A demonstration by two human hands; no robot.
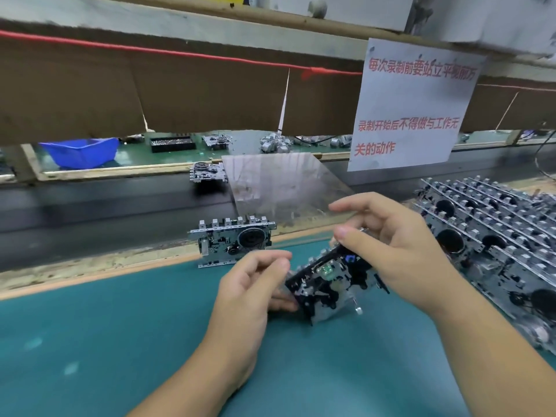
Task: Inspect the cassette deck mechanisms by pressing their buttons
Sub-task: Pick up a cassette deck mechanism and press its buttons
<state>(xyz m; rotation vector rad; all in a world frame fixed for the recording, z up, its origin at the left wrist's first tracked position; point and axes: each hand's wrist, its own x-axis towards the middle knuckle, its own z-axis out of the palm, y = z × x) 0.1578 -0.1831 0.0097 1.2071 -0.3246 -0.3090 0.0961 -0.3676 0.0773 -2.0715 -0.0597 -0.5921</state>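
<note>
A cassette deck mechanism (326,281) hangs tilted above the teal mat (90,341), held between both hands. My left hand (252,290) grips its lower left corner with curled fingers. My right hand (391,245) curls over its top right edge, thumb near the button row, index finger stretched out above. A second mechanism (233,240) stands at the mat's far edge, its row of buttons upward. A third mechanism (207,173) lies on the dark conveyor belt (105,206) behind.
A large stack of mechanisms (493,233) fills the right side of the bench. A clear plastic sheet (282,182) leans over the belt. Behind are a blue bin (81,152), a black tray (173,143) and a paper notice (412,106).
</note>
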